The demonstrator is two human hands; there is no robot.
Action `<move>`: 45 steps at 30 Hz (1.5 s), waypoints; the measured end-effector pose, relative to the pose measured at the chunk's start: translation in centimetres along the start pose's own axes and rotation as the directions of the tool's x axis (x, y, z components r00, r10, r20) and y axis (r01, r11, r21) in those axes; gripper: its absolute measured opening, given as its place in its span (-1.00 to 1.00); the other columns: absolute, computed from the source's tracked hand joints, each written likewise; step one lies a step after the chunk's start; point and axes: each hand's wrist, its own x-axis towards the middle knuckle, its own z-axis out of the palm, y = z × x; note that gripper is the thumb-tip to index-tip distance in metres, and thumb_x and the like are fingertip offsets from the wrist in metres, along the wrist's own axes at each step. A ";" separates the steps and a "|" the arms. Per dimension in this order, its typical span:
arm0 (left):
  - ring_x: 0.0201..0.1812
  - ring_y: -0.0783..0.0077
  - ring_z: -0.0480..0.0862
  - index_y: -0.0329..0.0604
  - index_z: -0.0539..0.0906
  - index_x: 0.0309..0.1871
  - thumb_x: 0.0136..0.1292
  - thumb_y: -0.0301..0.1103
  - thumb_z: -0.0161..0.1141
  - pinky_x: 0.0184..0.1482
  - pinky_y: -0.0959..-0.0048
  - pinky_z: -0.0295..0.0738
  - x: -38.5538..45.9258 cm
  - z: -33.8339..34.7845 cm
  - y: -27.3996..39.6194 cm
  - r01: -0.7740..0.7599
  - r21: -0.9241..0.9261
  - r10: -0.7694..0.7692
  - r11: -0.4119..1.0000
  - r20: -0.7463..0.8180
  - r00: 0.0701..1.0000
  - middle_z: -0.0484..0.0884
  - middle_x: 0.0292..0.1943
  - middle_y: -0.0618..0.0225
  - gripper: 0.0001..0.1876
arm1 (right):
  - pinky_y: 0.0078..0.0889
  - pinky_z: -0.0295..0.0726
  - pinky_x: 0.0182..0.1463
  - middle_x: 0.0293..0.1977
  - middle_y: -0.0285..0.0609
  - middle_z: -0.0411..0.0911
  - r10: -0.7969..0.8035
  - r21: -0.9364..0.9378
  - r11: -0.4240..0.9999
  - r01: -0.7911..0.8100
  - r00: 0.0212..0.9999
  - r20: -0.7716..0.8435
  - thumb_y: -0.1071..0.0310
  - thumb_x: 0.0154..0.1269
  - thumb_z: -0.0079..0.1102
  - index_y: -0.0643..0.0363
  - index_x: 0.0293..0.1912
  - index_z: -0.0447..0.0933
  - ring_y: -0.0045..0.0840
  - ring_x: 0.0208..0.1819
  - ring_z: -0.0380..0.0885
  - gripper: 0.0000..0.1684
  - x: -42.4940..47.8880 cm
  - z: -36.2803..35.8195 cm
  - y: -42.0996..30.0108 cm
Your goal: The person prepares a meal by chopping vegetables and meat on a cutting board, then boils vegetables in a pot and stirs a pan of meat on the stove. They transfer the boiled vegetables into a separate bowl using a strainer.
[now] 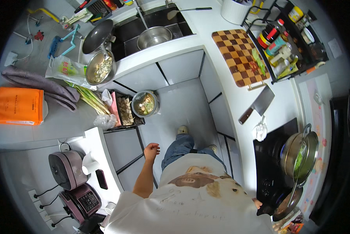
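Note:
My left hand (pixel 152 152) hangs over the floor beside my body, empty, with its fingers loosely curled. Only a small part of my right hand (pixel 257 203) shows past my shirt, at the edge of the black cooktop (pixel 265 175). It is close to the dark handle of a frying pan (pixel 289 204); whether it grips the handle is hidden. Farther along the cooktop stands a steel pot (pixel 289 155) with a strainer-like steel vessel and green vegetables in it. A long-handled utensil (pixel 294 190) lies across the pot and the pan.
A cleaver (pixel 258 103) lies on the right counter near a checkered cutting board (pixel 236 58) with vegetable scraps. Water runs into a steel bowl (pixel 154 38) in the black sink (pixel 125 44). A waste bin (pixel 145 103) projects by the left cabinets. A rice cooker (pixel 68 169) stands at left.

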 end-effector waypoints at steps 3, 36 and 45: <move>-0.41 0.42 0.71 -0.26 0.68 -0.14 0.18 -0.63 -0.02 -0.41 0.47 0.65 2.4 -1.8 0.0 0.048 -0.014 -0.048 0.999 0.014 0.999 0.72 -0.33 0.25 -0.73 | 0.11 0.68 -0.12 -0.01 0.15 0.47 -0.073 0.027 0.997 0.070 0.990 0.122 0.21 0.27 0.10 0.20 0.02 0.36 0.12 -0.16 0.60 -0.61 -4.7 0.1 -2.6; -0.41 0.49 0.62 -0.27 0.61 -0.12 0.33 -0.53 0.17 -0.35 0.50 0.58 41.8 5.1 48.9 -0.315 -0.298 0.246 0.901 -0.247 0.937 0.64 -0.37 0.33 -0.90 | -0.28 0.63 -0.34 -0.38 -0.24 0.64 -0.439 0.435 0.879 0.198 -0.024 0.898 0.25 0.42 0.01 0.15 -0.08 0.61 -0.47 -0.45 0.59 -0.73 -36.8 -2.1 -49.6; -0.44 0.47 0.58 -0.27 0.67 -0.04 0.21 -0.43 0.30 -0.42 0.53 0.46 57.2 1.5 48.9 -0.101 0.324 0.245 0.941 -0.441 0.863 0.64 -0.39 0.31 -0.75 | -0.32 0.63 -0.33 -0.36 -0.25 0.65 -0.492 0.487 0.869 0.084 0.057 0.869 0.26 0.43 0.01 0.14 -0.06 0.62 -0.49 -0.43 0.58 -0.73 -43.2 -4.0 -45.1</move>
